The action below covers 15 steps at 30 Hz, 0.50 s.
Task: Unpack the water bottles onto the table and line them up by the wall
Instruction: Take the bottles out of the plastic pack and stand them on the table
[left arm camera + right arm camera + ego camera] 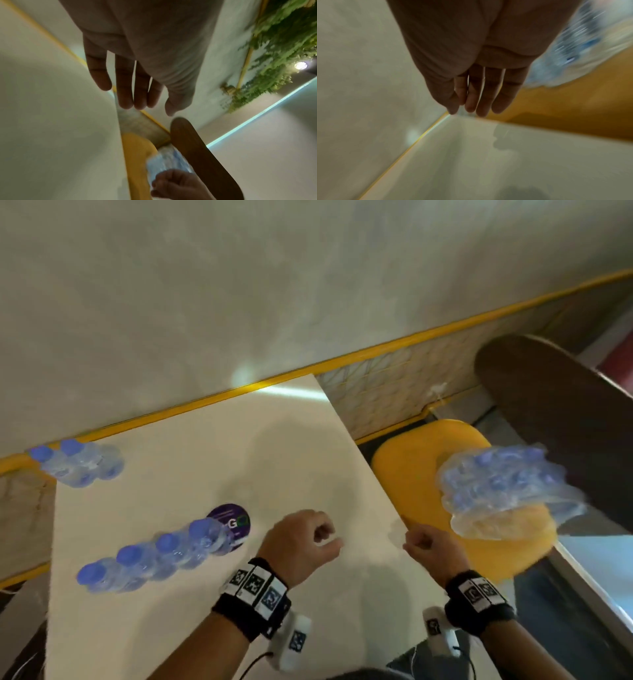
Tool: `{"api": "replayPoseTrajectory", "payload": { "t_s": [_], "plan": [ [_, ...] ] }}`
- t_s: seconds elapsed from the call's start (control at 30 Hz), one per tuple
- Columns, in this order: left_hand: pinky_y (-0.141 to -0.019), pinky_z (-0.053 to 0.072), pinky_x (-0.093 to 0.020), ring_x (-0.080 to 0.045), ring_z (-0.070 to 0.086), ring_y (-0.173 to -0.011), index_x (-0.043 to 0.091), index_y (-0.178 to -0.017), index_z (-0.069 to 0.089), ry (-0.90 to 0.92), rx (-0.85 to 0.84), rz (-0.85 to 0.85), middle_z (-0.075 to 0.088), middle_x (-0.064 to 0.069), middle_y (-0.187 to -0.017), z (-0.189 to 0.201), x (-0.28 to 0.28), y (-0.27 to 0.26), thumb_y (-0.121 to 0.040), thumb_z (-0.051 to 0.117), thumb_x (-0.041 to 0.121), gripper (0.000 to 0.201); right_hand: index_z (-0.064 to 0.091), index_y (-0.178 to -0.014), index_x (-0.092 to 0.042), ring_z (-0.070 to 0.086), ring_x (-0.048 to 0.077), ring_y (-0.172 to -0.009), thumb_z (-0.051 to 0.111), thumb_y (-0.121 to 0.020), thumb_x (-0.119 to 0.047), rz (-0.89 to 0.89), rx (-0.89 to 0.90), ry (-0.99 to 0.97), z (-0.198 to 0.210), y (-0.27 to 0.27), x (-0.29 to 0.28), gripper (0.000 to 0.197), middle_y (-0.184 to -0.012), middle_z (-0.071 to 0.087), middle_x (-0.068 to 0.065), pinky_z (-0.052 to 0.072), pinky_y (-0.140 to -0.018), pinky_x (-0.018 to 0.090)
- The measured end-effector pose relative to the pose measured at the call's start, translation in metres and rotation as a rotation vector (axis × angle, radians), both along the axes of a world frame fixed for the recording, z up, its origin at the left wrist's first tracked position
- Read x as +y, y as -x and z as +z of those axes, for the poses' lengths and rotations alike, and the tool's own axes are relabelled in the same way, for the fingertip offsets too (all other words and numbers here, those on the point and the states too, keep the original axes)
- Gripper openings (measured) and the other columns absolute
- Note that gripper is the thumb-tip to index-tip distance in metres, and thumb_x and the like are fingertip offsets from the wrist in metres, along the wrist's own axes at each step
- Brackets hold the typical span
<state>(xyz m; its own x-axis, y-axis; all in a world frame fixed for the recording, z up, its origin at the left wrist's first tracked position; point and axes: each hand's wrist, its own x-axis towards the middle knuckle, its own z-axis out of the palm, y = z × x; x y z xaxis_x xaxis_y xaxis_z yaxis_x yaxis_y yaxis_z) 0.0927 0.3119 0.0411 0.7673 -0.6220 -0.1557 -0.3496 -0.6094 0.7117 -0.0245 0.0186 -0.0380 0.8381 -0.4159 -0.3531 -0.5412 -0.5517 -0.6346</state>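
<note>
Two hands hang over the pale smooth table (212,440), holding nothing: the left hand (301,541) looks loosely curled from above but shows straight, relaxed fingers (123,88) at the wrist, and the right hand (433,549) likewise. Left of the left hand a row of clear blue-capped bottles (154,553) stands on the table, partly covering a round purple sticker (231,522) with a legible "G". Another bottle cluster (78,462) stands at the table's wall edge. Beyond the table's right edge, a crinkled plastic-wrapped pack (507,491) sits on a yellow seat (411,470).
</note>
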Motion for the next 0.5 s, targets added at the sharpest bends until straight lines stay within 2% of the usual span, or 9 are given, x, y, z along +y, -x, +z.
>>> {"api": "replayPoseTrajectory", "payload": {
  "t_s": [0.07,0.17,0.23,0.3,0.37,0.43,0.47,0.5],
  "plan": [
    [-0.080,0.058,-0.036,-0.009,0.065,-0.085,0.025,-0.098,0.070,-0.054,0.111,-0.176,0.070,0.008,-0.093,-0.004,-0.066,0.018,-0.084,0.067,0.060,0.037,0.066,-0.086,-0.025,0.068,0.013,-0.082,0.078,-0.081,-0.023,-0.190,0.023,0.019,0.004,0.032,-0.055,0.014,-0.086,0.070,-0.007,0.049,-0.069,0.026],
    [-0.092,0.058,-0.038,-0.016,0.068,-0.104,0.019,-0.117,0.071,-0.136,0.214,-0.392,0.074,0.000,-0.116,-0.020,-0.160,0.046,-0.089,0.072,0.051,0.042,0.064,-0.103,-0.023,0.066,0.018,-0.083,0.075,-0.083,-0.021,-0.432,0.006,0.020,0.004,0.063,-0.126,0.023,-0.091,0.070,-0.002,0.050,-0.075,0.032],
    [-0.102,0.055,-0.042,-0.020,0.066,-0.119,0.018,-0.133,0.065,-0.156,0.314,-0.448,0.069,-0.005,-0.133,-0.032,-0.216,0.065,-0.089,0.074,0.050,0.055,0.061,-0.115,-0.025,0.065,0.015,-0.080,0.073,-0.083,-0.024,-0.512,-0.002,0.033,-0.001,0.069,-0.163,0.035,-0.089,0.069,-0.006,0.049,-0.073,0.031],
    [-0.110,0.048,-0.040,-0.025,0.058,-0.134,0.016,-0.150,0.051,-0.170,0.446,-0.434,0.058,-0.009,-0.149,-0.043,-0.266,0.081,-0.090,0.075,0.046,0.072,0.054,-0.126,-0.025,0.066,0.016,-0.080,0.074,-0.082,-0.024,-0.526,-0.016,0.026,-0.009,0.063,-0.195,0.048,-0.088,0.068,-0.006,0.048,-0.070,0.030],
    [-0.107,0.050,-0.041,-0.029,0.057,-0.135,0.017,-0.157,0.038,-0.169,0.439,-0.390,0.052,-0.010,-0.154,-0.058,-0.310,0.091,-0.086,0.074,0.048,0.085,0.047,-0.132,-0.023,0.065,0.019,-0.079,0.073,-0.081,-0.022,-0.525,-0.044,0.032,-0.015,0.052,-0.221,0.058,-0.088,0.068,-0.002,0.047,-0.066,0.028],
    [-0.095,0.055,-0.042,-0.027,0.062,-0.124,0.025,-0.158,0.029,-0.161,0.434,-0.306,0.054,-0.005,-0.149,-0.065,-0.345,0.096,-0.081,0.073,0.050,0.092,0.046,-0.132,-0.020,0.065,0.018,-0.075,0.072,-0.080,-0.023,-0.535,-0.059,0.070,-0.020,0.039,-0.241,0.058,-0.083,0.068,-0.002,0.046,-0.062,0.026],
    [-0.090,0.056,-0.041,-0.026,0.063,-0.118,0.026,-0.156,0.030,-0.125,0.465,-0.230,0.056,-0.003,-0.145,-0.072,-0.359,0.096,-0.080,0.073,0.047,0.089,0.051,-0.128,-0.018,0.065,0.020,-0.074,0.072,-0.079,-0.025,-0.532,-0.047,0.085,-0.020,0.033,-0.249,0.054,-0.082,0.070,-0.001,0.047,-0.063,0.026],
    [-0.086,0.057,-0.041,-0.027,0.065,-0.113,0.019,-0.151,0.038,-0.118,0.487,-0.162,0.059,-0.005,-0.138,-0.075,-0.373,0.095,-0.080,0.074,0.040,0.082,0.059,-0.118,-0.014,0.067,0.023,-0.075,0.072,-0.078,-0.027,-0.510,-0.015,0.101,-0.024,0.027,-0.255,0.043,-0.081,0.071,0.003,0.049,-0.064,0.029]
  ]
}}
